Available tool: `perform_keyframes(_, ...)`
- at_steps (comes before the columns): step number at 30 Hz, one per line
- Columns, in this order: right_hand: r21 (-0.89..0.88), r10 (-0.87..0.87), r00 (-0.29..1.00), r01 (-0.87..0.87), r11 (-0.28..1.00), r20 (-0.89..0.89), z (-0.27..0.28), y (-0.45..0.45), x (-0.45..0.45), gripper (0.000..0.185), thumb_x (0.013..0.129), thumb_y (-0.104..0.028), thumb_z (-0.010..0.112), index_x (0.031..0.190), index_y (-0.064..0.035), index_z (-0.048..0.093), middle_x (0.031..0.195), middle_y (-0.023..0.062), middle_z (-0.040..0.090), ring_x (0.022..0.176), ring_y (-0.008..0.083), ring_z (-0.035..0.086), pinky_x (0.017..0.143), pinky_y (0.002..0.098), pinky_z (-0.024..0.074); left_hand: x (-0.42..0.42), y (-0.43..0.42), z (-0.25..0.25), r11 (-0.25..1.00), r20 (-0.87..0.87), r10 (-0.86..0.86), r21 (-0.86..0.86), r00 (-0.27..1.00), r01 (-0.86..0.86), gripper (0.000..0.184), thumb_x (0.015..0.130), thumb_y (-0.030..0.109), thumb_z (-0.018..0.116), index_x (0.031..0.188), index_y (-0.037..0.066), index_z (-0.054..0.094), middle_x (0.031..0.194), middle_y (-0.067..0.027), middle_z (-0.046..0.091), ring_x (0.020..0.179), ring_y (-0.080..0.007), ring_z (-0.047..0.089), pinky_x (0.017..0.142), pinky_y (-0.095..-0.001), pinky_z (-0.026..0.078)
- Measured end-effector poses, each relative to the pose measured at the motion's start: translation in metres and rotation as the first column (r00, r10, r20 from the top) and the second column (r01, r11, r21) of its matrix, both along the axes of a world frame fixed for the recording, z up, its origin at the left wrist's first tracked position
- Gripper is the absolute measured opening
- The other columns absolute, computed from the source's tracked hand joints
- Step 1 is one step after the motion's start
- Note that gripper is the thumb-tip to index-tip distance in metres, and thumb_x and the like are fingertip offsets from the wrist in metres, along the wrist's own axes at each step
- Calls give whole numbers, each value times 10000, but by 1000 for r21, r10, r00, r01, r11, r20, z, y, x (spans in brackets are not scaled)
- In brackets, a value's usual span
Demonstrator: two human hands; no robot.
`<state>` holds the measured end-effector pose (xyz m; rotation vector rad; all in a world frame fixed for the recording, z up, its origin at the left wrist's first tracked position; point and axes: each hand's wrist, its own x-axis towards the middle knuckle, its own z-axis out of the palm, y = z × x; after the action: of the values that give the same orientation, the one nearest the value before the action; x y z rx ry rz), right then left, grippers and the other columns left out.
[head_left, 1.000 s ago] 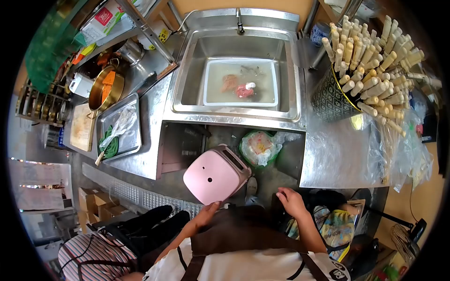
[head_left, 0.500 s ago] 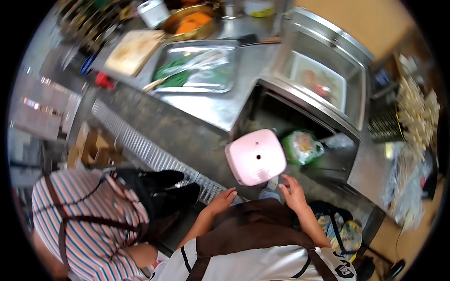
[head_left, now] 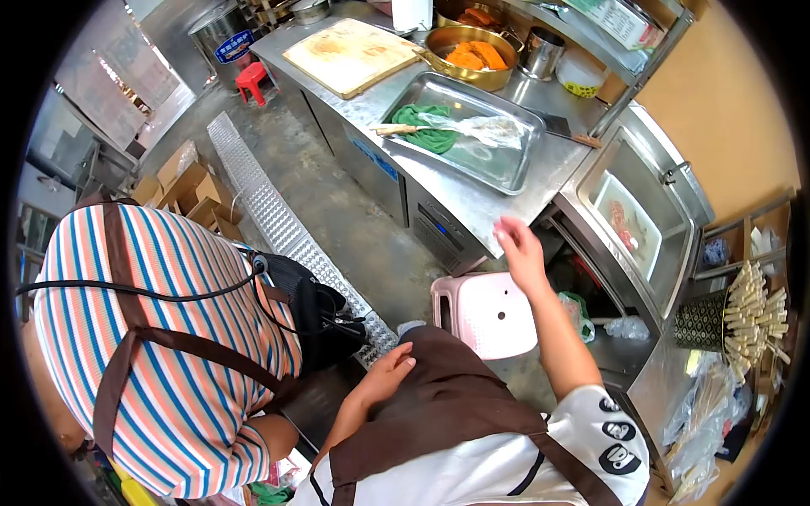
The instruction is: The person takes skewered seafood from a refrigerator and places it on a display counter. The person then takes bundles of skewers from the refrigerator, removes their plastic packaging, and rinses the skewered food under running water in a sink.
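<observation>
My right hand reaches forward over a pink plastic stool, fingers stretched out and holding nothing. It is nearest to the front corner of the steel counter; whether it touches the corner I cannot tell. My left hand hangs low beside my brown apron, its fingers extended and empty. On the counter, a metal tray holds a green bundle and a wooden-handled utensil whose far end is in clear plastic.
A wooden cutting board and a brass pot with orange pieces stand behind the tray. At right is a sink with a white tub inside. A person in a striped shirt is close on my left, near a metal floor grate.
My right hand has risen forward from beside the stool toward the counter corner. My left hand stays low. The view has turned, bringing more of the counter and the striped shirt into sight.
</observation>
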<state>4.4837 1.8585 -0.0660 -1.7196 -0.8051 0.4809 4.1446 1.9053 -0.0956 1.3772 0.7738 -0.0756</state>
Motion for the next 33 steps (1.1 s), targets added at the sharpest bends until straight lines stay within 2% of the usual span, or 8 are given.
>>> perform_keyframes(8, -318, 89, 672, 225, 921, 735, -4, 192, 111, 570, 755, -93, 616, 1287, -75, 413, 1264, 144, 488, 1221, 305, 393, 1013, 468, 287, 37, 56, 78, 977, 265, 120, -201, 957, -67, 440, 931, 87, 438, 1349, 8, 328, 1326, -122, 431, 1210, -187, 436, 1005, -287, 326)
perform_keyframes(11, -444, 311, 509, 160, 882, 802, -36, 230, 153, 642, 730, -98, 640, 1317, -95, 378, 1315, 110, 451, 1258, 282, 350, 1023, 496, 252, 59, 92, 72, 969, 274, 198, -201, 941, -146, 437, 930, 93, 449, 1343, 13, 332, 1323, -121, 434, 1208, -186, 439, 1002, -285, 332)
perform_keyframes(18, -564, 570, 450, -164, 809, 687, -32, 268, 205, 281, 751, -31, 470, 989, -56, 618, 864, 122, 569, 899, 308, 525, 784, 428, 377, 134, 171, 68, 833, 221, 552, -177, 804, -524, 387, 916, 62, 469, 1286, -22, 395, 1257, -126, 496, 1169, -176, 470, 970, -283, 367)
perform_keyframes(19, -566, 575, 450, -170, 807, 683, -20, 276, 206, 281, 751, -31, 470, 989, -56, 618, 864, 122, 569, 899, 308, 525, 784, 428, 377, 149, 185, 76, 795, 214, 603, -80, 768, -602, 382, 891, 42, 490, 1260, -31, 421, 1234, -152, 513, 1156, -215, 488, 966, -307, 372)
perform_keyframes(21, -602, 655, 380, -263, 753, 653, 4, 288, 202, 288, 736, -46, 483, 992, -58, 616, 839, 116, 559, 883, 292, 524, 765, 420, 381, 179, 223, 87, 558, 264, 460, 657, 848, -507, 401, 837, 8, 529, 1229, -27, 452, 1232, -190, 499, 1159, -296, 482, 974, -350, 364)
perform_keyframes(24, -625, 729, 324, -377, 684, 602, 42, 304, 189, 341, 704, -15, 502, 1021, -59, 620, 824, 96, 546, 856, 269, 518, 758, 393, 378, 234, 276, 118, 383, 94, 254, 904, 963, -189, 556, 733, 69, 630, 1245, -9, 427, 1322, -216, 383, 1251, -405, 330, 1033, -508, 237)
perform_keyframes(28, -575, 771, 303, -528, 625, 560, 84, 331, 175, 345, 702, -6, 514, 1031, -43, 611, 827, 82, 548, 875, 255, 520, 851, 398, 371, 289, 316, 106, 393, -106, 108, 918, 989, 56, 595, 704, 126, 677, 1227, -11, 430, 1239, -222, 454, 1201, -399, 386, 1015, -523, 252)
perform_keyframes(33, -345, 560, 425, -482, 805, 712, 98, 337, 183, 414, 704, 15, 591, 1115, -25, 556, 1006, 115, 570, 1019, 271, 515, 991, 421, 330, 301, 341, 87, 818, -146, 126, 575, 981, -19, 287, 793, 141, 625, 1044, 32, 537, 783, -187, 594, 740, -355, 584, 678, -408, 460)
